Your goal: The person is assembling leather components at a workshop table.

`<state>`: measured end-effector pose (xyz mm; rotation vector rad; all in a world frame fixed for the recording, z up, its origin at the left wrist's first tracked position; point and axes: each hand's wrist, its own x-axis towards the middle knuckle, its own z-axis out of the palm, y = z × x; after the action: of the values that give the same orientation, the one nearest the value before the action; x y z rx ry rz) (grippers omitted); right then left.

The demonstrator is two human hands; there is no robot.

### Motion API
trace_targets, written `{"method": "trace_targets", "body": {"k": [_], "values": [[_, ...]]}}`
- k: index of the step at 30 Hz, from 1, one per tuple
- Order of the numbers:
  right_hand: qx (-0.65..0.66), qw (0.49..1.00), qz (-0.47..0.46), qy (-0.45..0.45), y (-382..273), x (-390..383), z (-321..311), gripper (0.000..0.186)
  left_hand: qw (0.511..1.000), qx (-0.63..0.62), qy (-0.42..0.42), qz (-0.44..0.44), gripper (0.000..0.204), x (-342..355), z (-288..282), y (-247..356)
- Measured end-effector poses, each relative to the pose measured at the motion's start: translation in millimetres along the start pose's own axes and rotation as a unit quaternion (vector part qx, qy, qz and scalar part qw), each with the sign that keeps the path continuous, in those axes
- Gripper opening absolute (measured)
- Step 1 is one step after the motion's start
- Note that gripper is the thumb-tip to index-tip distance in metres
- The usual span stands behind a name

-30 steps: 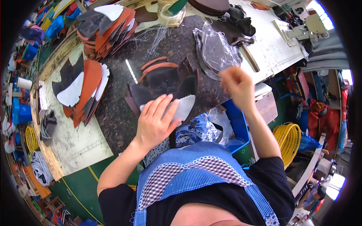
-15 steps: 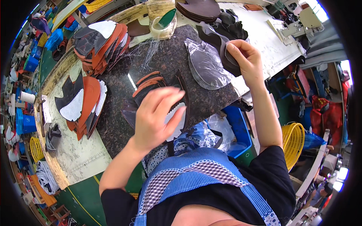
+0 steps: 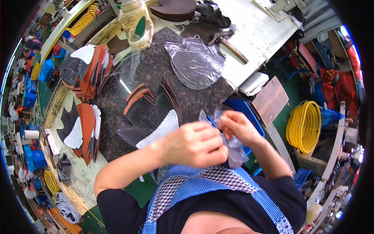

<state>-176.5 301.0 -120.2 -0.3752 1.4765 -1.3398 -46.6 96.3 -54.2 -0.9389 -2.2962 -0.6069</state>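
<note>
Both hands are close together in front of my apron [image 3: 202,175]. My left hand [image 3: 196,144] is closed with its fingers curled; whatever they may hold is hidden. My right hand [image 3: 238,126] pinches with thumb and fingertips, its contents too small to make out. Crumpled greyish see-through film [image 3: 235,153] shows just below the hands; I cannot tell if either one grips it. Beyond my left forearm lies a fanned stack of dark shoe-upper pieces [image 3: 146,111], the top one bearing a white zigzag-edged patch [image 3: 161,130].
Film-covered grey pieces [image 3: 196,64] are stacked on the dark stone slab [image 3: 113,132]. A hammer [image 3: 235,51] lies behind them. Brown and black upper stacks [image 3: 87,70] stand on the left. At right are a blue bin [image 3: 255,123], a wooden board [image 3: 270,100] and yellow baskets [image 3: 303,126].
My right hand has come down from the far right, where it held a dark, wavy strip, to my lap. My left hand has moved right and closed. The hammer now shows.
</note>
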Motion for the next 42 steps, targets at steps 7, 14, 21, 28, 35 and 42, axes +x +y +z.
{"method": "trace_targets", "body": {"k": [7, 14, 21, 28, 35, 42], "values": [[0.132, 0.965, -0.145, -0.174, -36, -13, 6, 0.062, 0.996, 0.081, 0.004, 0.024, 0.012, 1, -11, -2], [0.078, 0.986, -0.049, -0.142, 5, -4, 15, 0.026, 0.992, 0.060, 0.088, 0.072, 0.014, -9, -19, 18], [0.010, 0.995, -0.009, -0.103, 21, -24, 32, 0.036, 0.997, 0.052, 0.054, 0.035, 0.013, -28, -27, 36], [0.039, 0.988, -0.003, -0.150, 48, -30, 20, 0.041, 0.996, -0.058, 0.053, -0.041, 0.016, -25, -29, 44], [0.112, 0.986, -0.025, -0.120, 70, -26, 13, 0.051, 0.991, -0.073, 0.045, -0.105, 0.014, -20, -31, 47], [0.219, 0.974, -0.044, -0.038, 64, -23, 8, 0.047, 0.998, 0.012, -0.023, -0.066, 0.023, -9, -52, 37]]}}
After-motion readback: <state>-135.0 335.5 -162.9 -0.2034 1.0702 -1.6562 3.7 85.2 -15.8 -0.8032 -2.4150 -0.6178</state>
